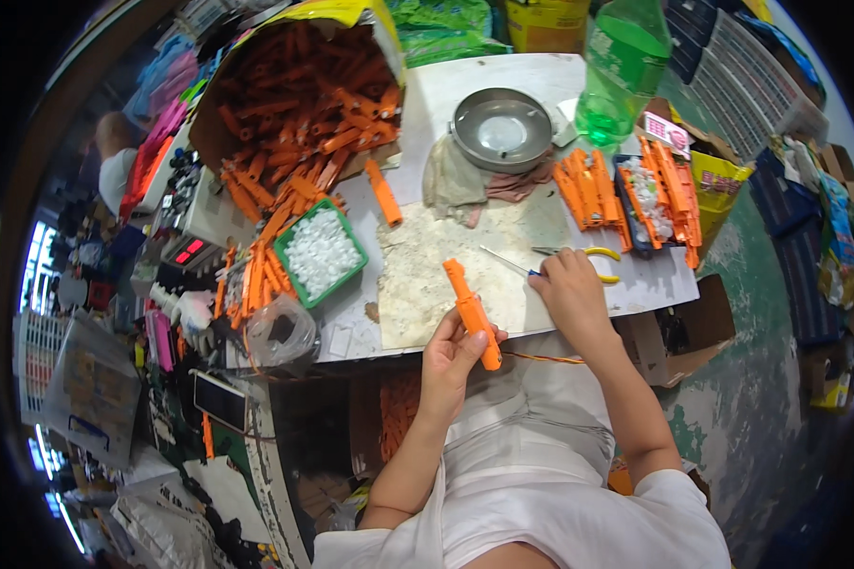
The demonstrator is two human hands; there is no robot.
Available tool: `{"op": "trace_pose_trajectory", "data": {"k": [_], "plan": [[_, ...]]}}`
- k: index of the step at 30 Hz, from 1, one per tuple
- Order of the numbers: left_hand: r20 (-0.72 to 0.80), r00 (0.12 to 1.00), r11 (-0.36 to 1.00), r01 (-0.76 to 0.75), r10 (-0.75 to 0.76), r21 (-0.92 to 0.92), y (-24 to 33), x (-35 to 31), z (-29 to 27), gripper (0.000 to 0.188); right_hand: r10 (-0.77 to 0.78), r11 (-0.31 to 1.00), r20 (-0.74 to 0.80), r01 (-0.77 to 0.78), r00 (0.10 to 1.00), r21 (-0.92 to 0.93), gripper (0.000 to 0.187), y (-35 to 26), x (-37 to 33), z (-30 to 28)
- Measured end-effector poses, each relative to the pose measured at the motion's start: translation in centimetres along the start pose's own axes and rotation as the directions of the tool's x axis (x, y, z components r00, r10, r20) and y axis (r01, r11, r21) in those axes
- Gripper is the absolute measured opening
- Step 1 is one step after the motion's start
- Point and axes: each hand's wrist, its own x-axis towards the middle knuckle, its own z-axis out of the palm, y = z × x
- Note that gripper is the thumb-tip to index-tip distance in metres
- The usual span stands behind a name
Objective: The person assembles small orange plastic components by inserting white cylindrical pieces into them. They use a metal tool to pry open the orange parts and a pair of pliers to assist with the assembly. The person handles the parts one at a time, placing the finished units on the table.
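Assembly step in hand: left hand (451, 356) grasps orange plastic piece (472, 313); right hand (569, 289), at three o'clock, closes on thin screwdriver (508, 262). Next move calls for aligning them.

bare worn mat (427, 275) open between hands, green tray (321, 251) crowding left, pliers (588, 258) and orange parts (593, 188) blocking right

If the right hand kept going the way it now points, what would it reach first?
The right hand points up and left across the table. It already touches a thin blue-handled tool; past that, probably the yellow-handled pliers or bare worn mat, though depth is unclear.
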Motion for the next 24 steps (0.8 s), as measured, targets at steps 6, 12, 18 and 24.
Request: {"op": "trace_pose_trajectory", "data": {"k": [6, 12, 18, 24], "plan": [[-0.023, 0.999, 0.996, 0.04, -0.038, 0.084, 0.5, -1.1, -1.2, 0.058, 0.173, 0.523, 0.379, -0.411, 0.909, 0.747, 0.021, -3.4, -2.1, -5.2], [0.064, 0.985, 0.983, 0.157, -0.163, 0.093, 1.2, -1.8, -1.5, 0.063, 0.132, 0.624, 0.407, -0.395, 0.904, 0.674, 0.021, -4.0, -2.2, -6.8], [0.09, 0.973, 0.972, 0.203, -0.214, 0.122, 1.8, -2.0, -1.7, 0.064, 0.077, 0.442, 0.611, -0.576, 0.788, 0.688, 0.025, -2.4, -2.0, -7.3], [0.128, 0.961, 0.963, 0.228, -0.246, 0.142, 2.3, -2.1, -2.4, 0.064, 0.094, 0.484, 0.508, -0.485, 0.856, 0.728, 0.027, -2.2, -2.6, -6.7]]}}
